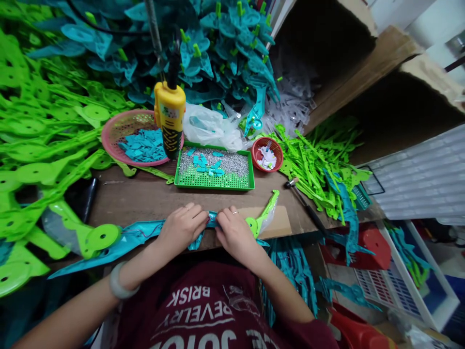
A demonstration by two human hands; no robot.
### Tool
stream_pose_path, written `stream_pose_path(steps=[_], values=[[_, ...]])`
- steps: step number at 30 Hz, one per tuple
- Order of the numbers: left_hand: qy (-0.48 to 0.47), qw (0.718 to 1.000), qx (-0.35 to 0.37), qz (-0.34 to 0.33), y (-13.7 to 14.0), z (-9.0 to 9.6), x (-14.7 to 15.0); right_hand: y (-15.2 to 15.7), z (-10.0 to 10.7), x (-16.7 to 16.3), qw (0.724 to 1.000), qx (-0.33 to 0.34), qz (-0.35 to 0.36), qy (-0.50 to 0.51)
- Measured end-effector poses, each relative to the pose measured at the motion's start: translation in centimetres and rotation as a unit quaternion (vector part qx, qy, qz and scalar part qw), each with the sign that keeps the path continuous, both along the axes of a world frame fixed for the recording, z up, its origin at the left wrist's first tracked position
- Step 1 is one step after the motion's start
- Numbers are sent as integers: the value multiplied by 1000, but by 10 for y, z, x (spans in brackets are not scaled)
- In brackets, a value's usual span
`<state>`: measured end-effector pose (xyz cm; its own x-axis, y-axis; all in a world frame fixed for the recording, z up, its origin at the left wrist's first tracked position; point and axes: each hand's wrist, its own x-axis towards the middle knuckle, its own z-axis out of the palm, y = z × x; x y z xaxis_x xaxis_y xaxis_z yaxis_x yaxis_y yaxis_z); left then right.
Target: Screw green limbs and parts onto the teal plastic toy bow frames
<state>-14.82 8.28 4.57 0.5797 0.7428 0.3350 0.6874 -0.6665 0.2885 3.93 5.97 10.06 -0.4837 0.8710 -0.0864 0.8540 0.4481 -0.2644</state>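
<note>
A long teal plastic piece (136, 235) lies along the front edge of the table, with a lime-green rounded part (103, 237) at its left end and a curved green arm (268, 208) near its right end. My left hand (185, 225) is closed on its middle, fingers bent over it. Close beside, my right hand (234, 230) grips the same piece, leaving a short teal stretch visible between the two. The fingertips hide whatever small detail they touch. Beyond the hands is a green perforated tray (214, 182) of small metal screws and teal bits.
A yellow-and-black power screwdriver (170, 114) hangs over a pink basket (121, 116) of teal pieces. A small red basket (267, 140) holds white bits. The hammer (307, 206) lies to the right. Green parts (32, 126) pile up on the left; teal parts (232, 43) at the back.
</note>
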Motion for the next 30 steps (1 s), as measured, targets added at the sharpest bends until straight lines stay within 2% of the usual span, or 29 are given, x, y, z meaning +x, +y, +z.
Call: stream_pose_path(steps=[3,7,16,22,26,30], values=[[-1,1000,0,2,0,0,0,1,-3,-4,1000,0,-16,20],[0,1000,6,4,0,1,1,9,1,4,995,-47,-35,86],[-4,1000,3,3,1,-1,1,6,1,-8,996,-51,-62,47],[7,1000,13,-3,0,-2,0,9,9,3,977,-130,-76,150],[19,999,29,1,-1,2,1,10,18,17,982,-80,-93,146],[51,998,47,-5,-4,9,0,10,21,21,987,-75,-37,138]])
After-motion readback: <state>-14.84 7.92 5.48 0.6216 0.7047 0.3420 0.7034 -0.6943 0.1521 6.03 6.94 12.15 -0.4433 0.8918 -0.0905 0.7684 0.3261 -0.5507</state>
